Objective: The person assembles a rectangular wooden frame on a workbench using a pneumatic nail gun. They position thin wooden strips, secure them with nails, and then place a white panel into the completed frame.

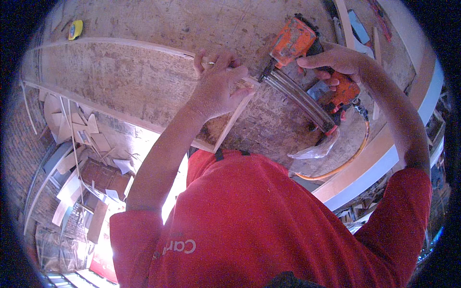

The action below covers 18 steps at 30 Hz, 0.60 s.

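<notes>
A nail gun with a scuffed orange body and a long metal magazine is gripped in my right hand. Its nose meets the corner of a thin wooden frame, close by my left fingers; whether they touch is too small to tell. My left hand is closed around that corner, thumb along the short end piece and fingers over the long far strip. The long strips of the frame run away to the left across the worn workbench. From the gun's handle an orange air hose curves down towards me.
A yellow tape measure lies at the far left of the bench. Clear plastic rests below the magazine. Wood strips and a red tool are at the far right. Wood offcuts are piled at the lower left.
</notes>
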Motion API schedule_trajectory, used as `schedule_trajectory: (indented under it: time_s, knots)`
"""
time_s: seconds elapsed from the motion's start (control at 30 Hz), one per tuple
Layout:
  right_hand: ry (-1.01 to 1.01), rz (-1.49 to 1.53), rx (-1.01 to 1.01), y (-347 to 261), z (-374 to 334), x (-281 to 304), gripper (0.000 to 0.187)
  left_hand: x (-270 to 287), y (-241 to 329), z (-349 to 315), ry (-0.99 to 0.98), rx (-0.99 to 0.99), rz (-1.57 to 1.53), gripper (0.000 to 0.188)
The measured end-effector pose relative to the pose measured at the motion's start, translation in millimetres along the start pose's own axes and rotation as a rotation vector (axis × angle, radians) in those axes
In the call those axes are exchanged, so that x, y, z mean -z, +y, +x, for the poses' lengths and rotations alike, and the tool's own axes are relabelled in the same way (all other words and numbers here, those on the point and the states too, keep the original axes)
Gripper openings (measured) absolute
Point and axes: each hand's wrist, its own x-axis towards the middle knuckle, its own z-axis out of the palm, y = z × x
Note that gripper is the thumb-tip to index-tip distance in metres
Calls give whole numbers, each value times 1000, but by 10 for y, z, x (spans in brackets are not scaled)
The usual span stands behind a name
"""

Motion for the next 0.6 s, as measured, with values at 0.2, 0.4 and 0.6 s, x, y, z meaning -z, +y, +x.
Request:
schedule_trajectory:
  time_s: [0.2,0.4,0.6]
  knots:
    - [38,-102,-65,105,114,33,43,23,25,17,-35,8,6,37]
    - [92,-25,46,25,-53,-21,42,-30,-29,-19,-76,35,0,36]
    - [259,104,113,180,-289,232,42,-50,-29,-11,-58,20,70,40]
